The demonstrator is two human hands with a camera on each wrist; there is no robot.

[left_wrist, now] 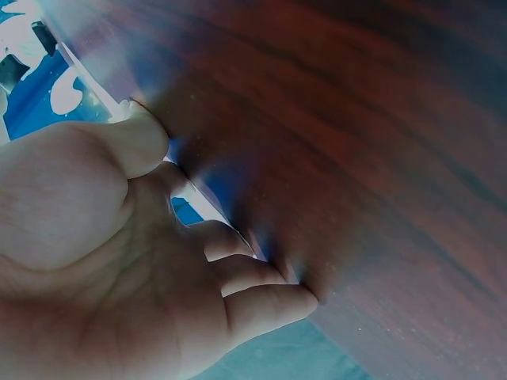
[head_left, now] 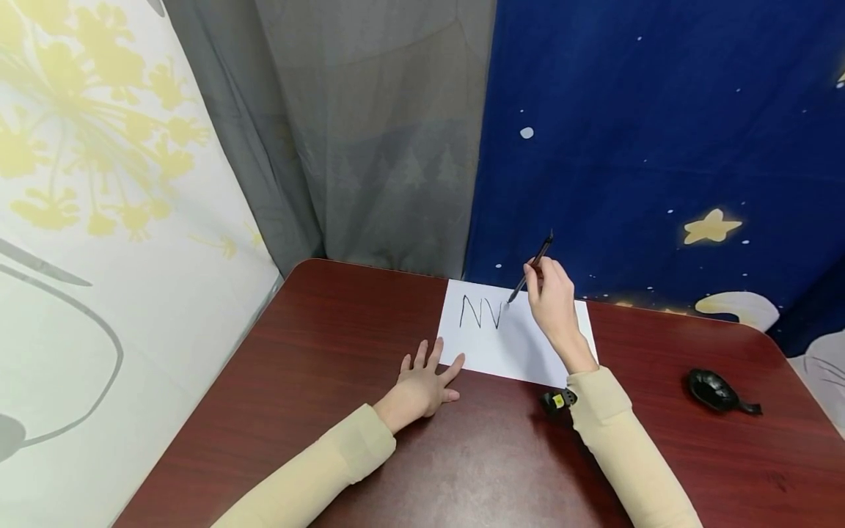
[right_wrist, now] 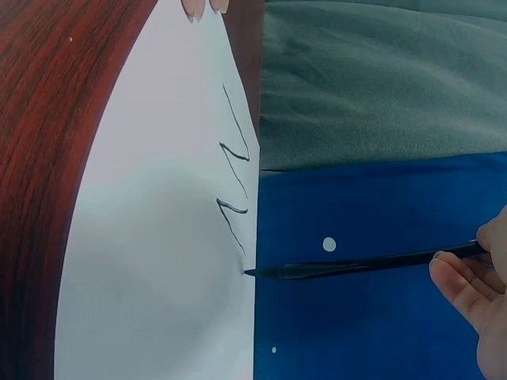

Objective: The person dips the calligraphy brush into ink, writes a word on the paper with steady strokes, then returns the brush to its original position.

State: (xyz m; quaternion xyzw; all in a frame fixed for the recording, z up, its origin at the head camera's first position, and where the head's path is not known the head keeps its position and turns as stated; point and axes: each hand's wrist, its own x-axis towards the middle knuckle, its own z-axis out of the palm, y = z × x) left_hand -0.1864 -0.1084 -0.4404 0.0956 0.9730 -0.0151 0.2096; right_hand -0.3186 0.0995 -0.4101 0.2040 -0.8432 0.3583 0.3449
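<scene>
A white sheet of paper (head_left: 502,352) lies near the table's far edge, bearing thin black strokes like an N followed by a V. My right hand (head_left: 553,299) pinches a dark writing brush (head_left: 531,268) well up its handle, above the paper. In the right wrist view the brush's pointed tip (right_wrist: 252,273) is at the paper, just past the last stroke; whether it touches is hard to tell. My left hand (head_left: 422,385) rests with spread fingers on the table, some fingertips on the paper's lower left corner. The left wrist view shows its palm and bent-looking fingers (left_wrist: 257,309).
On the right of the dark red wooden table (head_left: 330,352) stands a shallow black dish (head_left: 713,390) with a short stem. A small black device (head_left: 557,400) with a yellow mark sits at my right wrist. Grey and blue curtains (head_left: 594,147) hang behind the table.
</scene>
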